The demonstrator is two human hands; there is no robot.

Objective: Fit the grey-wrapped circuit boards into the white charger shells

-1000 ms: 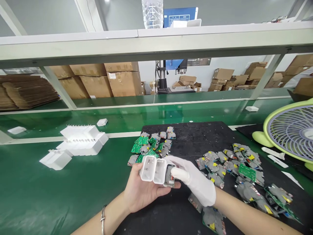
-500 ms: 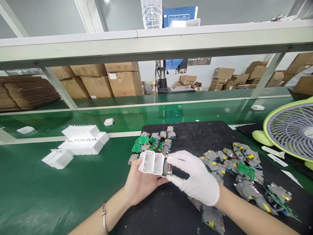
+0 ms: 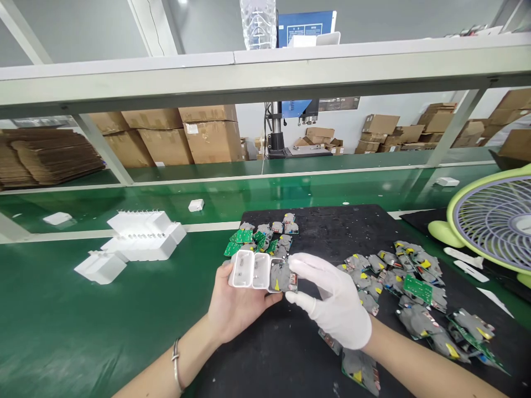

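Observation:
My bare left hand (image 3: 238, 309) holds a row of white plastic cases (image 3: 243, 270), open side toward me. Two of the cases show bare insides. At the right end of the row a grey potted circuit board (image 3: 282, 276) sits partly in the last case, tilted. My right hand (image 3: 332, 298), in a white glove, is at that board's right edge, thumb below and fingers above; whether they touch it is hard to tell. Behind the cases lie green and grey boards (image 3: 244, 236), and more grey boards (image 3: 415, 276) lie to the right on the black mat (image 3: 332, 232).
Stacked white cases (image 3: 143, 237) stand on the green table (image 3: 50, 309) at left. A green fan (image 3: 498, 215) is at the right edge. Small white cases (image 3: 196, 205) lie on the green surface behind the mat. A shelf beam (image 3: 265, 74) crosses above.
The cases have shifted slightly left and up in my left hand. The grey board shows more of its face, and my gloved fingers are a little farther off its edge. Small white cases behind have moved right.

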